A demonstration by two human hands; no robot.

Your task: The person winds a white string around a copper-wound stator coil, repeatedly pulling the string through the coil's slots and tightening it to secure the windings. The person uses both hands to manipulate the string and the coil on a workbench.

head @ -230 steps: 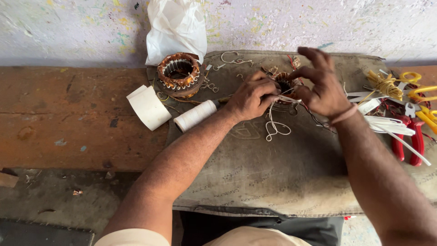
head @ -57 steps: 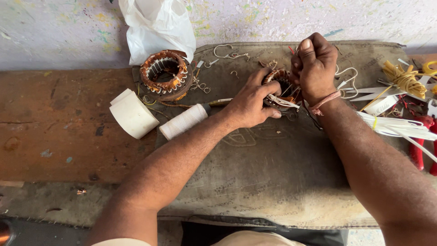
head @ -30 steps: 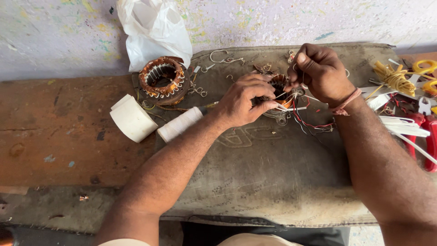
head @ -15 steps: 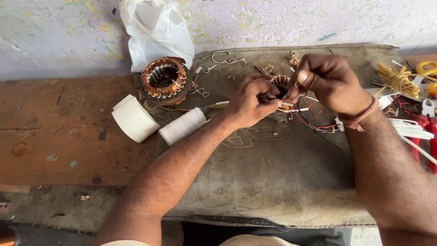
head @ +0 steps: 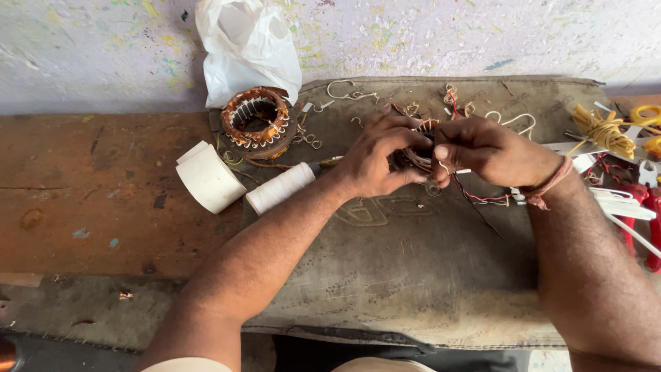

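While the small wound stator [head: 418,153] is gripped over the grey cloth [head: 427,275] by the left hand [head: 375,162], its wires are pinched by the right hand [head: 492,150]; a second stator [head: 256,118] lies at ten o'clock.

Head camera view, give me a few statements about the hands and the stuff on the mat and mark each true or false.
1. Both the left hand and the right hand hold the small copper-wound stator. True.
2. A second copper-wound stator lies alone by the white plastic bag. True.
3. The spool of white thread stands upright. False: it lies on its side.
4. The roll of white paper rests on the grey mat. False: it lies on the wooden bench.
5. The yellow cord bundle lies left of the hands. False: right.
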